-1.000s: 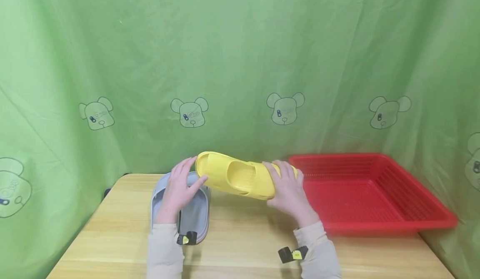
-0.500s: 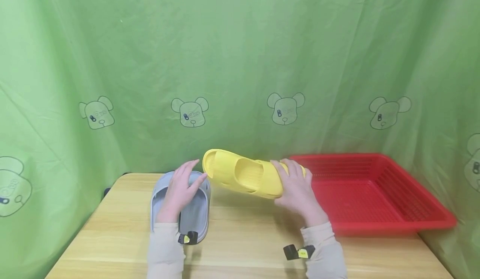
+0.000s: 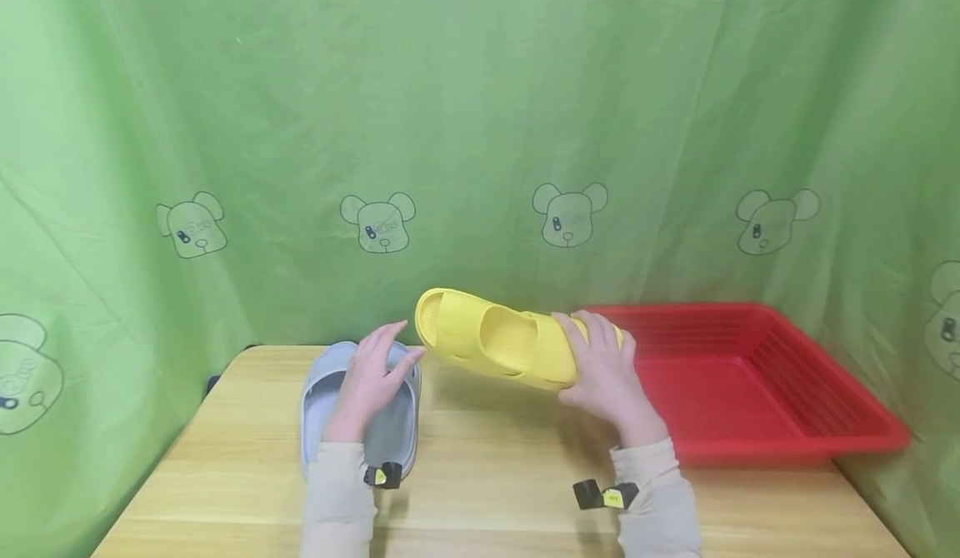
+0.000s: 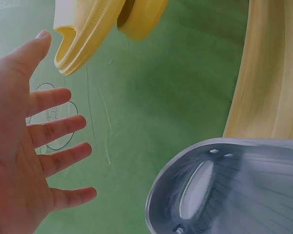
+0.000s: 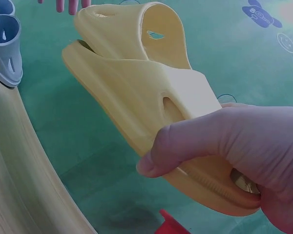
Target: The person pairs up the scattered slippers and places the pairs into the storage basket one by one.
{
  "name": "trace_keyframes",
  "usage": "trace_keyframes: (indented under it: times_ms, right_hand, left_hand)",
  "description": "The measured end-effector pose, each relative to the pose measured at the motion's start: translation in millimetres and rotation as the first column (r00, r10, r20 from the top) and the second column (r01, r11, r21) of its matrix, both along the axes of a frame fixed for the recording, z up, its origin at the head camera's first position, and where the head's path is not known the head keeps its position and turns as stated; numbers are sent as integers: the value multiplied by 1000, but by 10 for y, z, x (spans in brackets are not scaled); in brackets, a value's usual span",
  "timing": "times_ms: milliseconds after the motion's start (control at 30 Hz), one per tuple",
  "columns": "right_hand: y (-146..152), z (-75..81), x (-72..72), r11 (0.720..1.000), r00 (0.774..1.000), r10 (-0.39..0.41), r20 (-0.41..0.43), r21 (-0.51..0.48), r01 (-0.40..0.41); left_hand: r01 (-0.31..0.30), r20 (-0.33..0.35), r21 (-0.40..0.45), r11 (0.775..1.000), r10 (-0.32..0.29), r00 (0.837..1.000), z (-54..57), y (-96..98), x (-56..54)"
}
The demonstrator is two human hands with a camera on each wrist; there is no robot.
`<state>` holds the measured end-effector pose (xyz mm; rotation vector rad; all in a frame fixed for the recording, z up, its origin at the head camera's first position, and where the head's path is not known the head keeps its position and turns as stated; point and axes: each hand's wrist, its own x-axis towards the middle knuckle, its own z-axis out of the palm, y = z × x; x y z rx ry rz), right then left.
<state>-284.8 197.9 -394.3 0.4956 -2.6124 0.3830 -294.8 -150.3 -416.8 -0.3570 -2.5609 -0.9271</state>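
Note:
My right hand (image 3: pixel 603 370) grips a pair of yellow slippers (image 3: pixel 468 333) by one end and holds them above the table, tilted with the far end up to the left. In the right wrist view two yellow slippers (image 5: pixel 117 92) lie stacked against each other, with my thumb (image 5: pixel 176 146) across their side. My left hand (image 3: pixel 371 383) has its fingers spread, just left of the yellow slippers' raised end and apart from them, as the left wrist view also shows. Under that hand, grey-blue slippers (image 3: pixel 318 404) rest on the table, partly hidden by the hand and sleeve.
A red plastic basket (image 3: pixel 813 445) with perforated walls stands on the right of the wooden table (image 3: pixel 487 491). Its left side is partly behind my right hand. A green curtain (image 3: pixel 480 124) printed with bear heads hangs behind and beside the table.
My right hand has carried the yellow slippers to the right and slightly up. Their left end has come away from my left hand, whose fingers no longer touch it.

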Motion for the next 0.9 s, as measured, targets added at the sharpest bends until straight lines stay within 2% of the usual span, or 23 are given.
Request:
trace_keyframes:
  times_ms: [400, 700, 900]
  right_hand:
    - [44, 57, -4, 1000, 1000, 12, -27, 21, -11]
    - [164, 119, 10, 1000, 999, 12, -48, 30, -11]
    - [254, 201, 44, 999, 998, 4, -58, 45, -2]
  left_hand:
    - [20, 6, -43, 999, -20, 1000, -27, 66, -6]
    - [32, 8, -47, 998, -32, 999, -6, 139, 5]
    - [54, -17, -59, 997, -55, 998, 2, 188, 8]
